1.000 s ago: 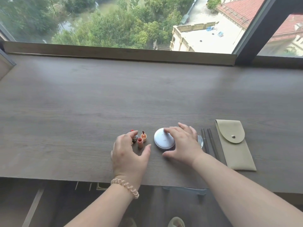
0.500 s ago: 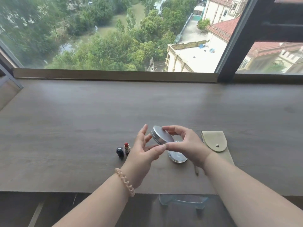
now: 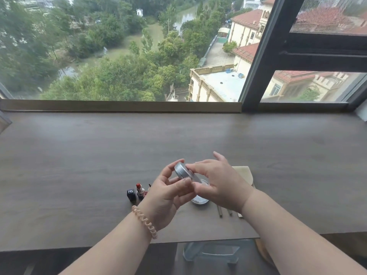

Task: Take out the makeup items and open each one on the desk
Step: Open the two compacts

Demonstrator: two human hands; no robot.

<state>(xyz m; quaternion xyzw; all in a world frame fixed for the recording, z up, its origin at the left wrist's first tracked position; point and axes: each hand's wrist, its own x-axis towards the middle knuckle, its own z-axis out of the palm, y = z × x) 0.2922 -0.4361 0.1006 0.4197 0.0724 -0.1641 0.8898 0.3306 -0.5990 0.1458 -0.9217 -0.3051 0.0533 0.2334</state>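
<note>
Compact: we see a round silver compact [image 3: 183, 172] held above the desk [image 3: 79, 165], tilted with its flat face toward the left. We cannot tell if it is open.
Left hand: our left hand [image 3: 165, 197] curls around the compact's left side, with one fingertip at the top edge and the thumb near the lower edge.
Right hand: our right hand [image 3: 218, 187] pinches the compact's right rim – the two hands meet on it.
Below the hands: a second round silver piece [image 3: 199, 201] lies flat on the desk, partly hidden by the right hand.
Lipstick: an uncapped lipstick [image 3: 140, 189] stands upright with its red tip showing, just left of the left hand. Its black cap [image 3: 131, 194] stands just beside it.
Small reddish item: something [image 3: 145, 193] sits between the lipstick and the left hand, too hidden to name.
Pouch: a beige pouch [image 3: 243, 173] lies behind the right hand, mostly covered.
Slim sticks: two thin ends [image 3: 220, 212] poke out on the desk beneath the right wrist.
Wrist: a coiled band [image 3: 145, 222] circles the left wrist.
</note>
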